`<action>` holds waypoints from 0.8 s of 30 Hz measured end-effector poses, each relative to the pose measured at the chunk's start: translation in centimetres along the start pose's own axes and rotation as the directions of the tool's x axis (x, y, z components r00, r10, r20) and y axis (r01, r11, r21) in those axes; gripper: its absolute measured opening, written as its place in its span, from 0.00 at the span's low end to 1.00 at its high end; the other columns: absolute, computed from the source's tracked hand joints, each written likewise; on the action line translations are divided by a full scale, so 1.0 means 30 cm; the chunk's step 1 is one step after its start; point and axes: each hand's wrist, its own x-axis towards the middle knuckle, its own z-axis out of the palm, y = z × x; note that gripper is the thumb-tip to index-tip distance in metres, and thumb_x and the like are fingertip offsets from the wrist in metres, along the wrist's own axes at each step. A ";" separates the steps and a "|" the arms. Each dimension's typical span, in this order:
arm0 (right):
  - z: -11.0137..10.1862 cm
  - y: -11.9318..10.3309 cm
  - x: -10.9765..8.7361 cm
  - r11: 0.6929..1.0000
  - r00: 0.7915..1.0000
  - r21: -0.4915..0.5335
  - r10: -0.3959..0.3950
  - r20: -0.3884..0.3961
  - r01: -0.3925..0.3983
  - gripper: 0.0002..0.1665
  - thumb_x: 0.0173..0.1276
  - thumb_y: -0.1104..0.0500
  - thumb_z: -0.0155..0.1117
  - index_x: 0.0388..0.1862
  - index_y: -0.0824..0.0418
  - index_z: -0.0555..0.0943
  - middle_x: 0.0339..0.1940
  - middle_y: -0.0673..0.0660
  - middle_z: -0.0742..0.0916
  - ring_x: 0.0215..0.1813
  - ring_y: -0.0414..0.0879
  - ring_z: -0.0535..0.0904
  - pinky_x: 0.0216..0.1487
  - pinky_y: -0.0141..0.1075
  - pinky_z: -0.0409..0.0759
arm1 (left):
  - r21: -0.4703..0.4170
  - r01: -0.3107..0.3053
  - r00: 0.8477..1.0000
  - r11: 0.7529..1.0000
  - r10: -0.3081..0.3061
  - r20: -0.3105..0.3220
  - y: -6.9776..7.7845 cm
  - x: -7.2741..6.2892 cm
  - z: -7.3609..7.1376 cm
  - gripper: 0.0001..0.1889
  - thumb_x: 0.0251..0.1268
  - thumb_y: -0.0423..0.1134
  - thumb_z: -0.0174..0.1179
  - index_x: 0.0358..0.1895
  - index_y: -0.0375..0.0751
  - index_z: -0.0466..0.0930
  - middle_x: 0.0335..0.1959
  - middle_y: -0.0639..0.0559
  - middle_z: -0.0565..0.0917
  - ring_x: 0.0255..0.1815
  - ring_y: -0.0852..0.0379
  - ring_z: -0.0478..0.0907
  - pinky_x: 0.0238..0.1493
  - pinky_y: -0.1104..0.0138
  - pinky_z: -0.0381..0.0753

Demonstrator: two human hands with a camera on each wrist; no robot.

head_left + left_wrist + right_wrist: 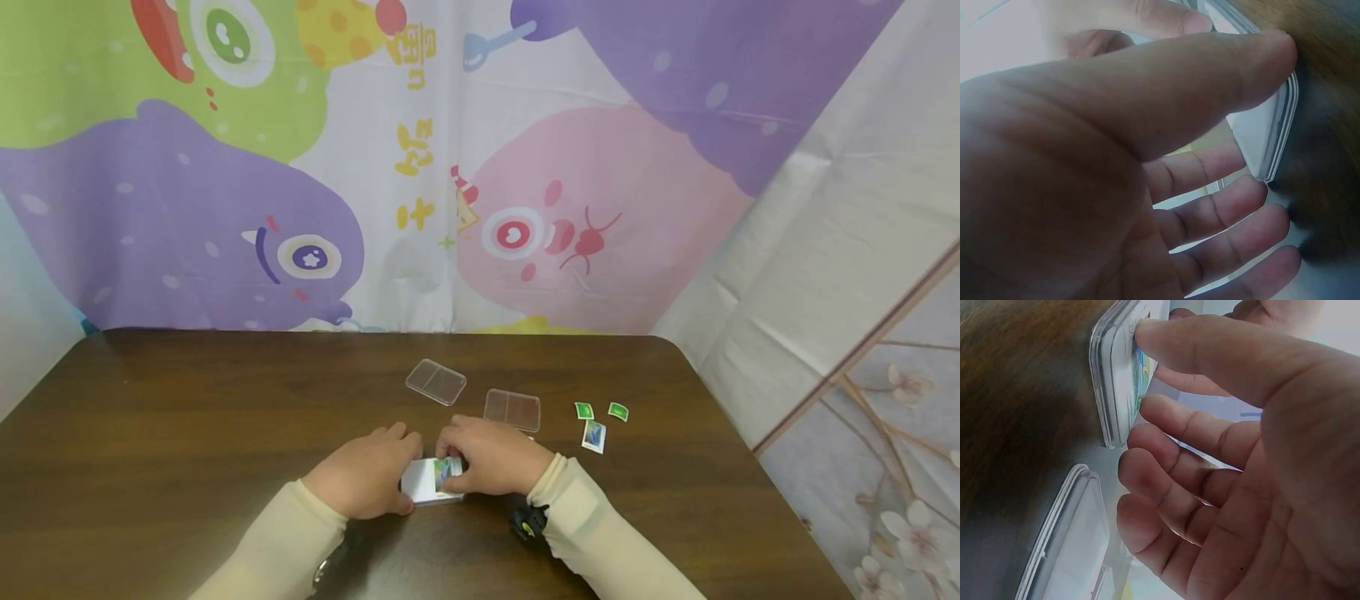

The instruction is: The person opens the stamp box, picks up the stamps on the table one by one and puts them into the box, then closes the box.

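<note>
A flat clear plastic case with a white insert (417, 482) lies on the table near its front middle. My left hand (367, 471) grips its left end, thumb at the near edge and index finger at the far edge. A small colourful picture stamp (442, 473) lies over the right part of the white insert. Between thumb and index finger, my right hand (495, 454) pinches the stamp at its near and far edges. In the right wrist view the thumb covers part of the stamp (1142, 370), and the other fingers are bent beside the case (1105, 387).
Two clear lids with a dividing line, the left lid (436, 382) and the right lid (512, 409), lie behind the hands. Farther right are two green stamps (584, 410) and a blue-green stamp (594, 436). Another clear case (1075, 547) sits beside the right hand. A printed cloth hangs behind the table.
</note>
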 end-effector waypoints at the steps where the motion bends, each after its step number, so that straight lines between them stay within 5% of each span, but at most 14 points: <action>1: -0.001 -0.001 -0.001 1.000 1.000 -0.001 0.001 0.001 -0.001 0.16 0.64 0.50 0.77 0.47 0.53 0.84 0.38 0.45 0.80 0.35 0.35 0.73 0.38 0.29 0.74 | 0.000 0.002 1.000 1.000 -0.002 0.001 0.000 0.000 0.000 0.26 0.47 0.41 0.82 0.45 0.38 0.77 0.39 0.47 0.75 0.39 0.50 0.74 0.42 0.52 0.80; 24: -0.007 0.000 -0.006 1.000 1.000 0.008 -0.012 0.022 0.012 0.17 0.65 0.50 0.77 0.48 0.54 0.84 0.40 0.46 0.80 0.34 0.35 0.73 0.37 0.28 0.74 | -0.009 0.006 1.000 1.000 -0.006 0.005 0.000 -0.001 0.001 0.25 0.48 0.41 0.82 0.45 0.39 0.77 0.38 0.49 0.74 0.38 0.52 0.72 0.41 0.54 0.79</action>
